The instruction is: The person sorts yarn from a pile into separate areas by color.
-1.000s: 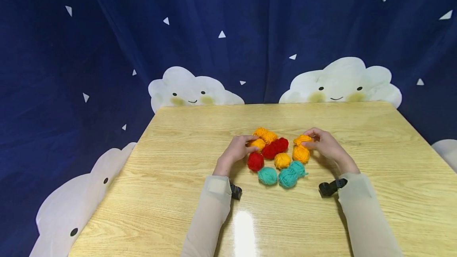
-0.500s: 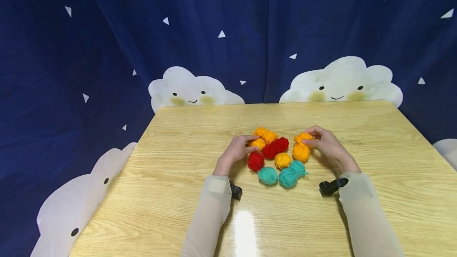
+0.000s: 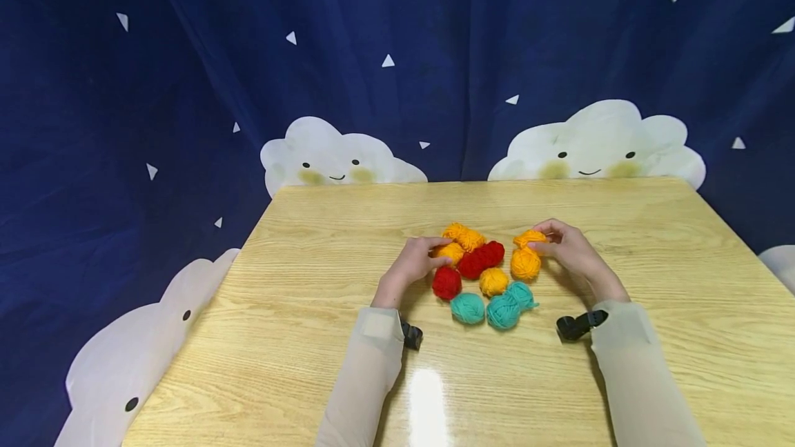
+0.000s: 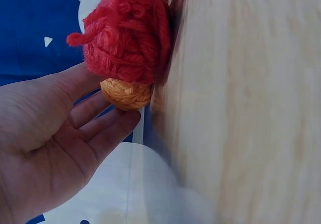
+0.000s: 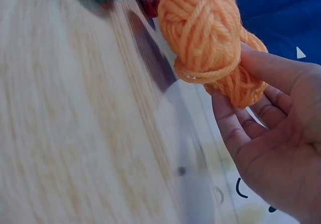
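In the head view my left hand (image 3: 413, 263) holds an orange ball of yarn (image 3: 450, 252) between thumb and fingers. Beside it lies a red yarn ball (image 3: 446, 283), which hides part of the hold in the left wrist view. My right hand (image 3: 574, 251) pinches an orange yarn bundle (image 3: 529, 238), narrow in the middle, just behind another orange yarn ball (image 3: 525, 264). In the right wrist view, the fingertips sit around that bundle (image 5: 243, 87), with the nearer orange ball (image 5: 203, 28) partly covering it.
Between the hands lie a red yarn bundle (image 3: 481, 259), an orange bundle (image 3: 463, 236), and a yellow-orange ball (image 3: 493, 282). Nearer are a teal ball (image 3: 468, 308) and a teal bundle (image 3: 511, 305). All rest on a wooden table (image 3: 298, 281) before a blue curtain (image 3: 397, 102).
My right hand has shifted slightly up and away with the orange bundle, which shows more clearly behind the orange ball. My left hand keeps its place at its yarn ball.
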A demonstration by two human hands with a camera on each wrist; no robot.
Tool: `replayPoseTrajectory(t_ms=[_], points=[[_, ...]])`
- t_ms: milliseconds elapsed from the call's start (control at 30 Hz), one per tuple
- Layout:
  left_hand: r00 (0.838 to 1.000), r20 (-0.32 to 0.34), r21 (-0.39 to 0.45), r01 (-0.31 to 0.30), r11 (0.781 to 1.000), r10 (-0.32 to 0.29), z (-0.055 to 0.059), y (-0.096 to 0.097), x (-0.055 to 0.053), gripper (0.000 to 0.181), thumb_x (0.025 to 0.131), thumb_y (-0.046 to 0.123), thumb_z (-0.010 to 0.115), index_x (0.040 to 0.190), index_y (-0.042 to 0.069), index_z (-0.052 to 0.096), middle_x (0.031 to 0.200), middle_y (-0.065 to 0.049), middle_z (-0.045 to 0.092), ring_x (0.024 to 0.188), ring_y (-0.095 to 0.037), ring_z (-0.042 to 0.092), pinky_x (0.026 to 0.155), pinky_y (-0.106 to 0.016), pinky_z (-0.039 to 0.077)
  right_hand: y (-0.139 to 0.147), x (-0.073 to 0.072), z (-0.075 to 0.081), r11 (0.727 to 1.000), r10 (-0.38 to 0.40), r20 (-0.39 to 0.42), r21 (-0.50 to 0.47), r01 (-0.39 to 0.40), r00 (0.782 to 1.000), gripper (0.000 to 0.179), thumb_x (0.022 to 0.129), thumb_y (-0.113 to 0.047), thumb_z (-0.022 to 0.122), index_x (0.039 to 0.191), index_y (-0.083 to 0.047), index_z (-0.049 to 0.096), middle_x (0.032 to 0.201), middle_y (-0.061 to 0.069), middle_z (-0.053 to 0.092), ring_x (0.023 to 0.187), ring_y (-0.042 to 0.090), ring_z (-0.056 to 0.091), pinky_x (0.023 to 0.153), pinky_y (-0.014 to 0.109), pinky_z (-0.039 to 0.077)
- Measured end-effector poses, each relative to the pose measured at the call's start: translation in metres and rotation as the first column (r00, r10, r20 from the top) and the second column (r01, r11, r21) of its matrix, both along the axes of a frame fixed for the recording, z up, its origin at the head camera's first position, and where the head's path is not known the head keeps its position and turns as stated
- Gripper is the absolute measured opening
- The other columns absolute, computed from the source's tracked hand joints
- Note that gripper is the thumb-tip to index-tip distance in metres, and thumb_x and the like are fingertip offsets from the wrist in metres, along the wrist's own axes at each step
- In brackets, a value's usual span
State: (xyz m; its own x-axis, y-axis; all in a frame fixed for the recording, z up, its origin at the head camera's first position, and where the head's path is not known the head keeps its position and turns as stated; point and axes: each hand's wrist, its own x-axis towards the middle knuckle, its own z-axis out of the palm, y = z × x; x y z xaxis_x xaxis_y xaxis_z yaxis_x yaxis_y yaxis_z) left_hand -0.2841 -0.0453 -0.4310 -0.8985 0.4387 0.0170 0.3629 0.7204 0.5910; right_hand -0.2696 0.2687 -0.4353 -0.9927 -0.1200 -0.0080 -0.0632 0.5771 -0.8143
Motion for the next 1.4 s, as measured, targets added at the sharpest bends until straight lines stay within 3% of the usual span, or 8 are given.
replayPoseTrajectory(t_ms=[267,433,667,1067,1400], points=[[1.000,-0.002,-0.008,-0.004,1.000,0.004,0.001,0.001,0.000,0.046,0.091,0.030,0.068,0.135,0.017,0.061,0.137,-0.010,0.061,0.129,-0.025,0.056,0.111,-0.036,0.043,0.004,0.001,-0.001,1.000,-0.026,-0.008,-0.016,0.026,1.000,0.039,0.097,-0.026,0.062,0.125,-0.001,0.054,0.122,0.016,0.057,0.093,0.009,0.052,0.078,0.022,0.048],[1.000,-0.002,-0.016,-0.005,1.000,0.005,0.000,0.001,0.001,0.046,0.091,0.031,0.068,0.135,0.018,0.061,0.138,-0.009,0.061,0.130,-0.024,0.055,0.112,-0.036,0.043,0.007,0.002,-0.002,0.998,-0.058,-0.006,-0.020,0.058,0.998,0.044,0.096,-0.032,0.062,0.126,-0.001,0.053,0.115,0.009,0.056,0.093,0.013,0.050,0.077,0.025,0.047],[1.000,-0.001,-0.012,-0.008,1.000,0.008,0.000,0.001,0.000,0.046,0.091,0.031,0.068,0.135,0.018,0.061,0.137,-0.010,0.061,0.129,-0.025,0.056,0.111,-0.036,0.044,0.014,0.002,-0.003,0.996,-0.094,-0.019,-0.004,0.094,0.995,0.051,0.096,-0.039,0.060,0.128,0.000,0.051,0.116,0.009,0.054,0.092,0.014,0.047,0.074,0.023,0.043],[1.000,-0.002,-0.014,-0.005,1.000,0.005,0.000,0.001,0.000,0.046,0.091,0.030,0.068,0.135,0.018,0.061,0.137,-0.010,0.062,0.128,-0.025,0.057,0.111,-0.036,0.044,0.026,0.004,-0.006,0.977,-0.151,0.010,-0.149,0.151,0.988,0.047,0.097,-0.036,0.061,0.126,-0.002,0.049,0.107,-0.009,0.052,0.087,-0.003,0.053,0.077,0.016,0.052],[1.000,0.000,-0.018,-0.010,1.000,0.010,-0.001,0.001,-0.001,0.046,0.091,0.030,0.068,0.134,0.018,0.061,0.136,-0.010,0.062,0.129,-0.025,0.056,0.111,-0.036,0.044,0.036,0.006,-0.004,0.977,-0.181,-0.009,-0.114,0.179,0.983,0.051,0.097,-0.036,0.060,0.131,0.000,0.047,0.108,-0.008,0.052,0.086,-0.006,0.051,0.074,0.015,0.051]])
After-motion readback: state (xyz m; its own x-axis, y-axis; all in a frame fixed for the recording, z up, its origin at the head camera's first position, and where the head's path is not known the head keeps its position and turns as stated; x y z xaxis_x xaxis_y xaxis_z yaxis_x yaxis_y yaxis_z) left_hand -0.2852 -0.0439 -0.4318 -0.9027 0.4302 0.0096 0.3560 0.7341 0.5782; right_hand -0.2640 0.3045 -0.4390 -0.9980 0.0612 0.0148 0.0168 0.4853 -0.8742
